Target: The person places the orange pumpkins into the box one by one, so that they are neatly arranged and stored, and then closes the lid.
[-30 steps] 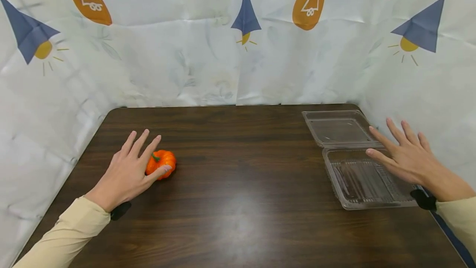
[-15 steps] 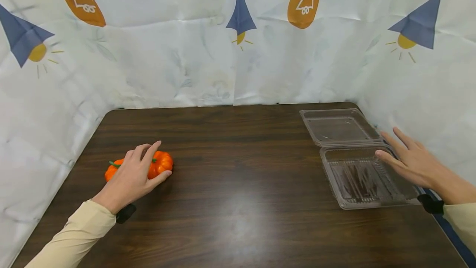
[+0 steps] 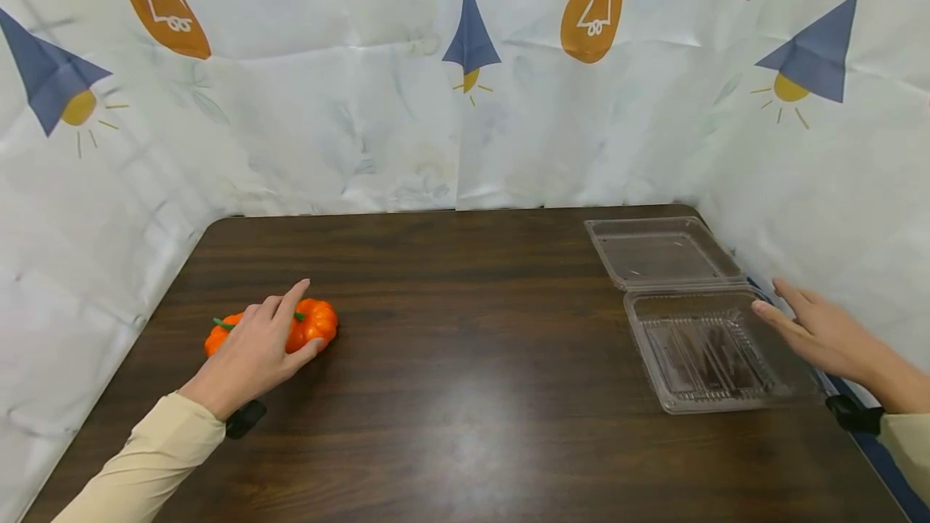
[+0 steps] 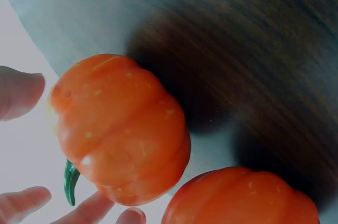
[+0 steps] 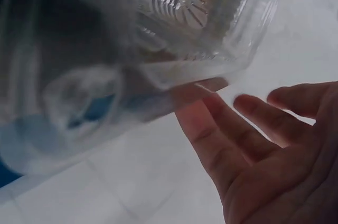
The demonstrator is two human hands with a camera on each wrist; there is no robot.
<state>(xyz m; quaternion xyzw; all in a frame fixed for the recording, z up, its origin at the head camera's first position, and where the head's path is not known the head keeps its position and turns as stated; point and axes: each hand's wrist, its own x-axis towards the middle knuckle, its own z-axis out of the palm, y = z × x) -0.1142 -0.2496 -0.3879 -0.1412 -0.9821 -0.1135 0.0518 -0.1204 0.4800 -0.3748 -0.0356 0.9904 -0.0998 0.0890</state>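
My left hand (image 3: 250,357) reaches over two small orange pumpkins with green stems. One pumpkin (image 3: 321,321) shows between index finger and thumb, the other pumpkin (image 3: 215,339) at the hand's far side, partly covered. In the left wrist view the nearer pumpkin (image 4: 121,129) stands apart from the thumb (image 4: 20,93), with fingertips close below it; contact there is unclear. My right hand (image 3: 831,337) is at the right side of a clear plastic clamshell container (image 3: 649,361), its lid (image 3: 606,253) folded back. In the right wrist view, the index fingertip meets or passes behind the container's edge.
A dark wood-grain table (image 3: 465,345) lies under everything. White printed cloth (image 3: 407,127) hangs behind it and on both sides. The container sits near the table's right edge, with a blue strip (image 3: 882,466) beyond that edge.
My left hand has lowered around the pumpkins and its fingers have bent, uncovering the left pumpkin. My right hand has drawn right and down from over the container to its right side.
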